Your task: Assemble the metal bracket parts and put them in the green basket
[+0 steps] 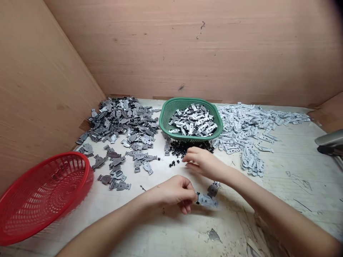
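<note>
My left hand [179, 195] is closed, its thumb and fingers pinching one end of a flat silver metal plate [208, 201]. A small black piece sits across that plate near my fingertips. The plate is slightly blurred, above the table. Just behind it a darker grey metal plate [213, 189] is partly covered. My right hand [205, 163] is further back, fingers curved and apart, with nothing visible in them. Its fingertips are beside several small black pieces [174, 163]. More of these form a black heap [184, 147] in front of the green basket [164, 125].
Silver and black parts fill the green basket. Grey plates [123, 119] are heaped at left, whitish metal strips [241, 123] at right. A red basket [89, 167] tilts at the left edge. Wooden boards [187, 50] wall the table, and a metal object [331, 141] juts in from the right.
</note>
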The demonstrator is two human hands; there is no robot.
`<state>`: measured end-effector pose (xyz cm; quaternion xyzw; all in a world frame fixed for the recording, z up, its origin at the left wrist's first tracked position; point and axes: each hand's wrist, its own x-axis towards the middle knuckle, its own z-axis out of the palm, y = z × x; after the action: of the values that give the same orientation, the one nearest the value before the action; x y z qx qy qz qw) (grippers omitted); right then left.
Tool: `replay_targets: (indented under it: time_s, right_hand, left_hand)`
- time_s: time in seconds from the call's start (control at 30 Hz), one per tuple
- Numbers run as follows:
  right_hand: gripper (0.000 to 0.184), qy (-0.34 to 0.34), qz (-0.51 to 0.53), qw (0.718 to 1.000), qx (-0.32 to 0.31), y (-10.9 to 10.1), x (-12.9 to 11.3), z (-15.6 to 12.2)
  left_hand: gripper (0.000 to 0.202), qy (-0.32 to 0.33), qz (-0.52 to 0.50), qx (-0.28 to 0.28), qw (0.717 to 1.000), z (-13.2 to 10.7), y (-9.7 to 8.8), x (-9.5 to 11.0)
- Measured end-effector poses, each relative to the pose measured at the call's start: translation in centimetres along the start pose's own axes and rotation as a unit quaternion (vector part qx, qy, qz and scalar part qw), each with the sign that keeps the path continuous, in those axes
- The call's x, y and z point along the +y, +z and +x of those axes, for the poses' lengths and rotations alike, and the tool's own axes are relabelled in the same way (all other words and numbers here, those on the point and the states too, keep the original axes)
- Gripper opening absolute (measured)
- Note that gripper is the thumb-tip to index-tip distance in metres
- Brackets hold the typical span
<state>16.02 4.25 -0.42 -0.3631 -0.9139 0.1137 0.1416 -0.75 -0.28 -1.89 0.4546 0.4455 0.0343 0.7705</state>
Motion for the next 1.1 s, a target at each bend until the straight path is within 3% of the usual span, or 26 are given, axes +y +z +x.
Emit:
replay_targets:
  time_s: [0.07, 0.17, 0.37, 0.5, 0.6, 0.77, 1.1]
  right_hand:
    - [0.006, -0.042, -0.062, 0.996, -0.041, 1.1, -0.3, 1.9]
    - [0.005, -0.069, -0.094, 0.992, -0.044, 2.4, -1.1, 3.7]
    - [0.013, -0.096, -0.119, 0.987, -0.050, 3.4, -1.6, 4.3]
    - [0.014, -0.046, -0.118, 0.992, -0.025, 2.8, -0.5, 2.6]
    - [0.016, 0.009, -0.104, 0.995, 0.000, 1.6, 0.8, 0.1]
    - [0.016, 0.111, 0.010, 0.993, 0.028, 0.1, 2.3, -3.9]
    - [0.007, 0.189, 0.174, 0.965, 0.050, -1.8, 0.5, -6.3]
  left_hand:
    - [0.005, -0.009, 0.011, -0.020, 1.000, 0.0, 0.0, -0.2]
    - [0.007, -0.012, 0.024, -0.039, 0.999, 0.0, 0.1, -0.1]
    - [0.005, -0.017, 0.027, -0.037, 0.999, -0.2, 0.1, 0.1]
    - [0.005, 0.007, 0.011, -0.011, 1.000, -0.2, -0.2, 0.2]
    - [0.006, 0.025, -0.006, 0.042, 0.999, -0.1, -0.6, 0.4]
    - [0.006, 0.054, -0.033, 0.119, 0.991, 0.4, -1.2, 0.6]
    - [0.009, 0.048, -0.038, 0.142, 0.988, 0.4, -1.1, 0.9]
